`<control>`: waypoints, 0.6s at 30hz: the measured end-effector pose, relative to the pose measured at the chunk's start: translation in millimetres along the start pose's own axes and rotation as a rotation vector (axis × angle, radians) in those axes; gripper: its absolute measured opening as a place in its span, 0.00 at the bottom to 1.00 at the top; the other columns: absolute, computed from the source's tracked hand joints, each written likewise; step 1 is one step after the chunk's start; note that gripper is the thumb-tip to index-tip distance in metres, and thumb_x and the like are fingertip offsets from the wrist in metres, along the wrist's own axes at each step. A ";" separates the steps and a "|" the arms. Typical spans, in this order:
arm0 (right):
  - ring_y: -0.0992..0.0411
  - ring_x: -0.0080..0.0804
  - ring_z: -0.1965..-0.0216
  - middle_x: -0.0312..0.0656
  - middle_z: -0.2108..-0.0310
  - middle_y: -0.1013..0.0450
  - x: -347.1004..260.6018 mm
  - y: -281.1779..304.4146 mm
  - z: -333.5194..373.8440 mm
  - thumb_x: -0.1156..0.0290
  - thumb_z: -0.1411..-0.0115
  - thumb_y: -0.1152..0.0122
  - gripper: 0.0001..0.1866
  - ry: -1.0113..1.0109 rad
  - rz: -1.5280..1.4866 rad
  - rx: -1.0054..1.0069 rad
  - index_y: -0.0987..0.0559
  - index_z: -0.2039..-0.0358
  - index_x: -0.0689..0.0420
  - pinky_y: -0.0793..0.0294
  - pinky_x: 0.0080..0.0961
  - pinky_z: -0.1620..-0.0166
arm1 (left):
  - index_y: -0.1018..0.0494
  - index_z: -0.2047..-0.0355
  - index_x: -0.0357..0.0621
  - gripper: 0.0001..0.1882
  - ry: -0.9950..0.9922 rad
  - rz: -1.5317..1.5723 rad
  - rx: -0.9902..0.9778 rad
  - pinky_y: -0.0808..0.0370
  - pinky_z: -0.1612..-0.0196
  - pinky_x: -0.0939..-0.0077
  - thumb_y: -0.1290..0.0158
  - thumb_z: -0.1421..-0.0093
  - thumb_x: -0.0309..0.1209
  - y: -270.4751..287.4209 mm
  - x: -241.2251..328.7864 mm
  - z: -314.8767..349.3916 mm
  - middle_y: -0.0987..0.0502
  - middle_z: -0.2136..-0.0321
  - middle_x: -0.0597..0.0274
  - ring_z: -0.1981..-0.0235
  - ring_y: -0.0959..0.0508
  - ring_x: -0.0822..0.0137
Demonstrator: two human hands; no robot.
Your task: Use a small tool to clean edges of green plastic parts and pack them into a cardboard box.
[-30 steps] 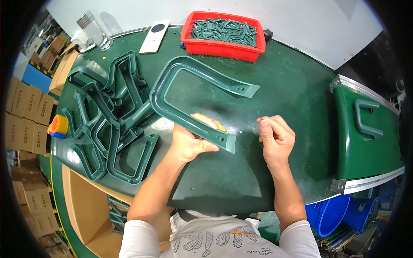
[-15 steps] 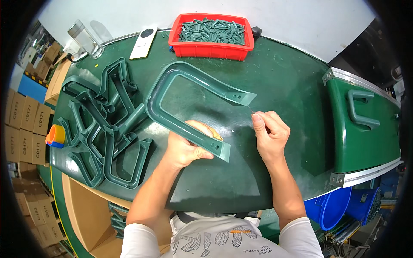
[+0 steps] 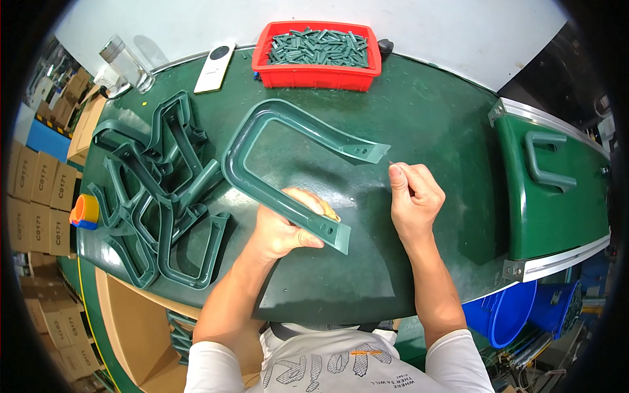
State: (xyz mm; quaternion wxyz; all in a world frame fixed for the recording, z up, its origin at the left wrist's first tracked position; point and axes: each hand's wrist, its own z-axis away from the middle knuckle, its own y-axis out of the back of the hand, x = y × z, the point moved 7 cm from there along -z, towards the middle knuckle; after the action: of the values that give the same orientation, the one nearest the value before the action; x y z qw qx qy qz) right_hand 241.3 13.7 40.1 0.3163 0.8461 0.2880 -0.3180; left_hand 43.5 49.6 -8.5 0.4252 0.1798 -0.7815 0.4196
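Observation:
My left hand is closed round the lower arm of a green U-shaped plastic handle, which is held above the table. Something yellowish covers one of its fingertips. Both flared ends of the handle point right, and small holes show near each. Just right of the upper end, my right hand is pinched closed, thumb against the curled fingers. A thin sliver juts from that pinch toward the handle's tip, too small to name. On the left side of the table lies a tangled pile of similar green handles.
A red bin full of small green pieces stands at the back. Left of it are a phone and a glass bottle. Tape rolls sit at the left edge. A green panel with a handle stands right, above blue bins.
My right hand has shifted slightly up and right, its pinch a little away from the handle's upper end. The left hand keeps its hold, with the handle's lower tip slightly lower.

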 end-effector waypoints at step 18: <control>0.35 0.25 0.91 0.45 0.87 0.29 27.0 -19.2 6.4 0.59 0.35 0.53 0.20 -0.691 -0.896 -0.594 0.27 0.77 0.62 0.36 0.17 0.87 | 0.28 0.68 0.37 0.23 -0.012 -0.009 -0.120 0.22 0.63 0.64 0.30 0.64 0.25 3.3 -1.7 -0.6 0.22 0.70 0.50 0.65 0.20 0.56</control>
State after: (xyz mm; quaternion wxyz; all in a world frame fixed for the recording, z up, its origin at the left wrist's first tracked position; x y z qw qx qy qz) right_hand 242.8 29.0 10.0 0.4485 0.3685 0.5711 -0.5804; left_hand 42.7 51.9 -11.4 0.4323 0.1600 -0.8071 0.3690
